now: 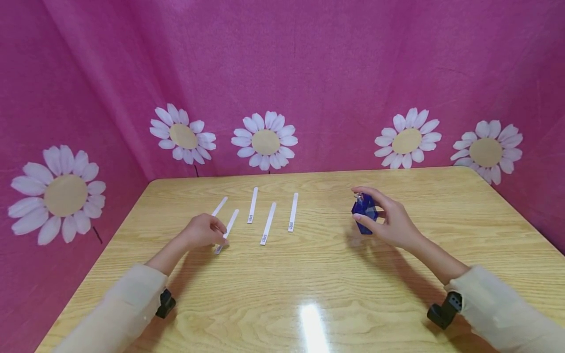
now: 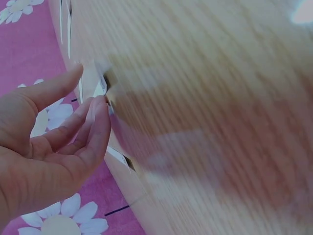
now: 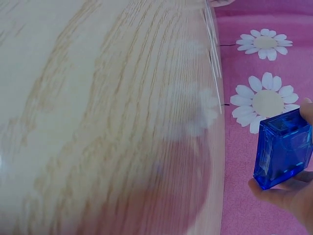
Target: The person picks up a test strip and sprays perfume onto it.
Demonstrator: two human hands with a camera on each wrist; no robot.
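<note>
My right hand (image 1: 393, 220) grips a blue glass perfume bottle (image 1: 365, 215), with the index finger on its sprayer top and the thumb at its side. The bottle's faceted base (image 3: 281, 152) shows in the right wrist view. On the left, my left hand (image 1: 205, 231) is low over a white paper strip (image 1: 231, 224), fingertips at its printed near end. In the left wrist view the thumb (image 2: 61, 89) stands apart from the extended fingers. Whether the fingertips touch the strip, I cannot tell. Another strip (image 1: 219, 206) lies partly behind that hand.
Three more printed white strips, a far strip (image 1: 253, 205), a near strip (image 1: 268, 223) and a right strip (image 1: 293, 212), lie spaced apart on the wooden table (image 1: 273, 284). A pink curtain (image 1: 318, 88) with daisies stands behind. Each wrist carries a black camera (image 1: 445, 310).
</note>
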